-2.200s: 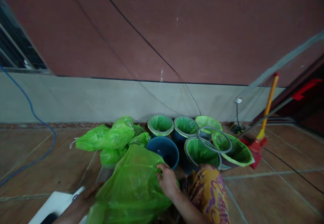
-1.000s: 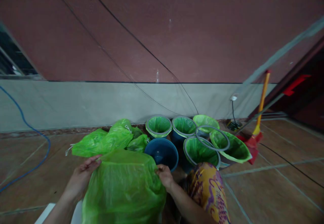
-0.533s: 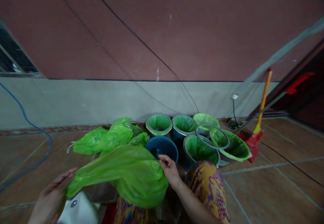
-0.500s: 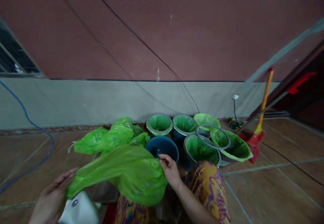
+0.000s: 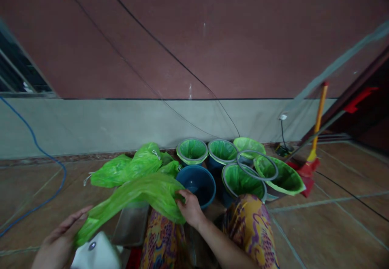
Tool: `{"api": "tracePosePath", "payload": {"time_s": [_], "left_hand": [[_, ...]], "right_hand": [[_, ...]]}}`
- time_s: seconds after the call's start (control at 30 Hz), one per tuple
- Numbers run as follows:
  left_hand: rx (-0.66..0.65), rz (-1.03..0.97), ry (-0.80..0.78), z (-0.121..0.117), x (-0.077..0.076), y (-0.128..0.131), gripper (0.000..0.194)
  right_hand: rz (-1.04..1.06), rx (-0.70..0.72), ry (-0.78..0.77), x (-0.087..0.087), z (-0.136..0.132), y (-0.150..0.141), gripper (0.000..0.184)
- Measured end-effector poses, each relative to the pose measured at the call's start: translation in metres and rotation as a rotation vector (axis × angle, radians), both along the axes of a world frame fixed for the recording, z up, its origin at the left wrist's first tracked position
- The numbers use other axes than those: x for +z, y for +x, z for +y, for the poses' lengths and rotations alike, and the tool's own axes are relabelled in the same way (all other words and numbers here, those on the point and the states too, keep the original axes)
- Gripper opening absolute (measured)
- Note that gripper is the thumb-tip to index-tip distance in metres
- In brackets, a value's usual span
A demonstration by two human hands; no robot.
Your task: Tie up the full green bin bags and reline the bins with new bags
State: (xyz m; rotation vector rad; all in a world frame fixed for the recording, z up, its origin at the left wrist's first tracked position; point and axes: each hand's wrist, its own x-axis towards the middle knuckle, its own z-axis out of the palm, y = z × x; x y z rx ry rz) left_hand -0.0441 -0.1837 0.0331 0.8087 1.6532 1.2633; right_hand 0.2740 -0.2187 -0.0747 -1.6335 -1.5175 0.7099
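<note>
Your left hand (image 5: 59, 238) grasps one end of the green bag (image 5: 136, 194) and your right hand (image 5: 191, 208) grips the other, the bag lying just left of the unlined blue bucket (image 5: 194, 176).

A dull reddish-brown painted wall (image 5: 243, 50) spans the background above a pale grey painted band (image 5: 121, 127), with a thin dark line (image 5: 152, 98) dividing them. A narrow speckled reddish skirting (image 5: 60, 160) meets the brown square-tiled floor (image 5: 328, 236), whose joints are pale. At the far left sits a dark window with metal bars (image 5: 18, 66); at the right, a dark doorway (image 5: 370, 123). A white wall socket (image 5: 283, 117) shows near the doorway. The light is dim.
</note>
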Motion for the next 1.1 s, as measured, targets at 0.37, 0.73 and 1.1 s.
{"api": "tracePosePath", "payload": {"time_s": [0.37,0.73,1.1], "left_hand": [[0.028,-0.130,0.013,0.001,-0.013,-0.027,0.044],[-0.035,-0.075,0.038,0.012,-0.021,-0.031,0.044],[-0.185,0.070,0.359,0.028,0.055,0.049,0.071]], "right_hand": [[-0.271,-0.042,-0.304,0.011,0.020,-0.001,0.058],[-0.388,0.167,-0.121,0.055,0.022,0.045,0.025],[-0.313,-0.382,0.879,0.210,-0.081,0.120,0.007]]}}
